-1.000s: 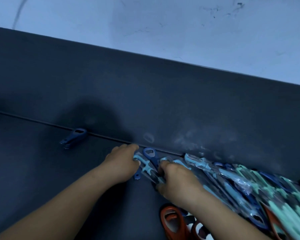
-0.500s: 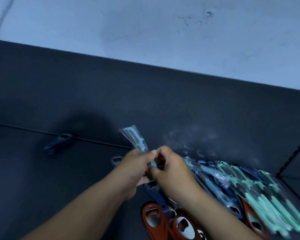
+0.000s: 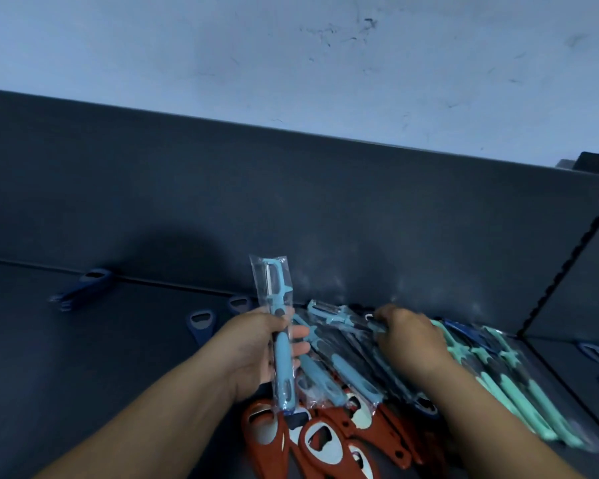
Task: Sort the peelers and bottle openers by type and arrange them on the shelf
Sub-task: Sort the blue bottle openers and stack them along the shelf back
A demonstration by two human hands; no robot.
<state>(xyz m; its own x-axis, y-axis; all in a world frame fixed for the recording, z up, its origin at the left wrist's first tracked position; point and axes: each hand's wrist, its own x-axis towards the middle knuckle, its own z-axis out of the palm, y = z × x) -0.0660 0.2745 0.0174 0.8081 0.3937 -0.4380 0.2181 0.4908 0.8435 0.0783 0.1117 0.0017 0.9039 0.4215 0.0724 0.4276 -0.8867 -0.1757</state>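
Just two bare arms in shot
Left hand [image 3: 256,344] and right hand [image 3: 408,337] are both bare, and back from the fingers [image 3: 300,331] the forearms [image 3: 153,409] run bare too, right to the bottom edge.

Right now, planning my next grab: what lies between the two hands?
Head view: bagged blue peelers lie on the shelf between the left hand, which holds one peeler, and the right hand.
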